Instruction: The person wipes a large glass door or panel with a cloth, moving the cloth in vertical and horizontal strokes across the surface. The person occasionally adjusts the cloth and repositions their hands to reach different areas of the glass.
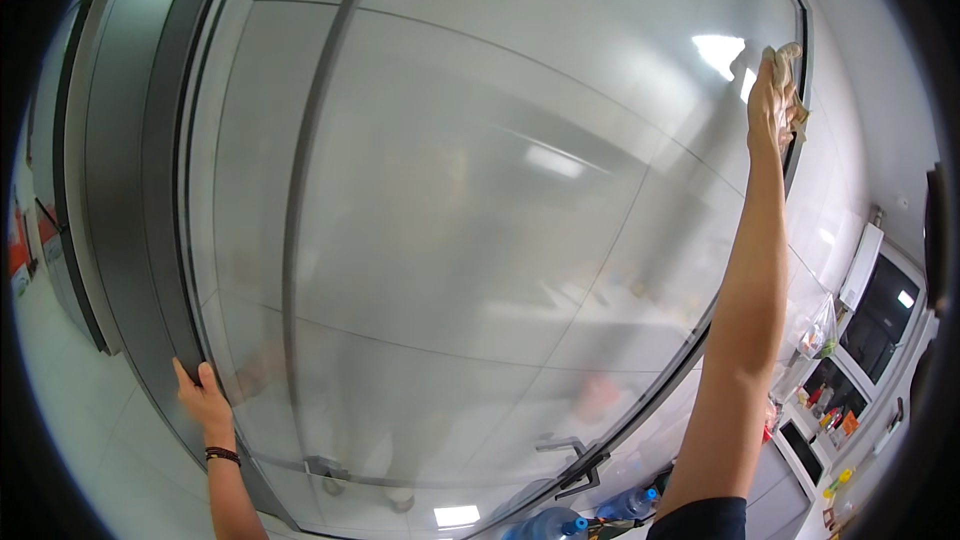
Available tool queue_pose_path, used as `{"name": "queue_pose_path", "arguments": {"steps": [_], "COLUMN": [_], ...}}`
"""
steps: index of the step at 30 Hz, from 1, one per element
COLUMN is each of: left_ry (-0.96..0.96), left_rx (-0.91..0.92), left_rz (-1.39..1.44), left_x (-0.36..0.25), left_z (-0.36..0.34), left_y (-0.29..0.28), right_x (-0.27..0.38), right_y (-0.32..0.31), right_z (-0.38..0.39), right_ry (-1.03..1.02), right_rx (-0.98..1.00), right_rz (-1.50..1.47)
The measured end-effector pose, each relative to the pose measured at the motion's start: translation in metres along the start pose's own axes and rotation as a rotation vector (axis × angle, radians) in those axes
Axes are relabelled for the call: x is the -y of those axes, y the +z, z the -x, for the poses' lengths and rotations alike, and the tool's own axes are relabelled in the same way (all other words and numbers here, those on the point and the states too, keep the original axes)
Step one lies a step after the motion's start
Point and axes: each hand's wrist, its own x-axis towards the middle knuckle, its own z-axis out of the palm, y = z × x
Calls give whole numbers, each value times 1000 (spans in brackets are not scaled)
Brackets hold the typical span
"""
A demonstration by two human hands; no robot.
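A large glass door [470, 210] in a dark frame stands before me, tilted in the view. My right hand [768, 115] is raised high at its right edge, closed on a beige cloth [786, 62] that lies against the glass and frame. Part of the cloth sticks out beside the fingers. Low on the left, my left hand [204, 406] grips the dark door frame [165, 240], with thumb and a finger showing at its edge. A dark beaded bracelet [222, 455] circles that wrist. The door handle [582, 472] sits on the lower right edge.
Blue water bottles [628, 505] stand on the floor below the handle. At the right, a kitchen counter [800, 460] holds several small items under a window [880, 310]. A tiled wall [835, 170] runs close beside the door. Pale floor tiles [90, 420] lie at the left.
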Motion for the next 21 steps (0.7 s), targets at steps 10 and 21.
{"name": "queue_pose_path", "arguments": {"steps": [10,21], "left_ry": [68,17], "left_rx": [39,116], "left_rz": [110,155], "left_x": [-1,-3], "left_z": [3,2], "left_y": [-6,2], "right_x": [244,290], "right_y": [10,-19], "right_z": [187,269], "right_ry": [-728,-1115], "right_rx": [35,263], "right_rz": [159,-340]}}
